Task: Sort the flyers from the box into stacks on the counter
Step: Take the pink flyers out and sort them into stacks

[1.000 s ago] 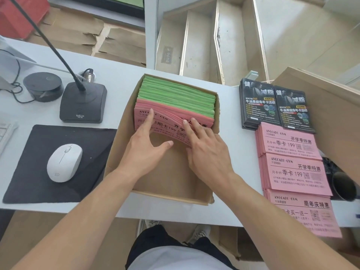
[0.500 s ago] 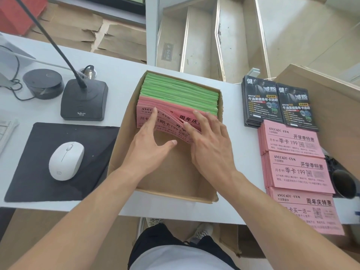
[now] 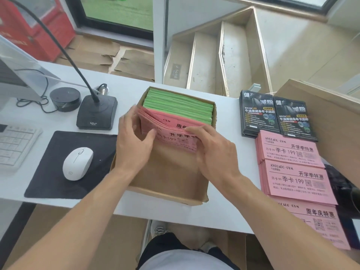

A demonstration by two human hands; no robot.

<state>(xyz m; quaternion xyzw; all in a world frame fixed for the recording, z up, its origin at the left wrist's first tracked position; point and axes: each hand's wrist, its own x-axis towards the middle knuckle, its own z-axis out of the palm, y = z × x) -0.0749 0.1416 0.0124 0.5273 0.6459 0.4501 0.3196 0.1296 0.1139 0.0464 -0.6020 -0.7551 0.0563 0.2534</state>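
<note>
We log five stacks out on the counter (image 3: 132,90); both hands, left hand (image 3: 132,141) and right hand (image 3: 216,152), fingers curled, pinch the pink flyers (image 3: 175,133) in the cardboard box (image 3: 165,191), green flyers (image 3: 179,108) untouched.

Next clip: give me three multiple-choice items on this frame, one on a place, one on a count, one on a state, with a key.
1. Where do the green flyers stand?
A. far end of the cardboard box
B. on the mouse pad
C. beside the keyboard

2. How many stacks of pink flyers lie on the counter?
A. one
B. three
C. five

3. What is the left hand doing?
A. resting on the mouse
B. hanging idle
C. gripping the pink flyers in the box

Key: 1 A, green edges fill the box's far end. 2 B, three pink stacks lie in a row. 3 C, fingers and thumb curl round the bundle's left edge.
</note>
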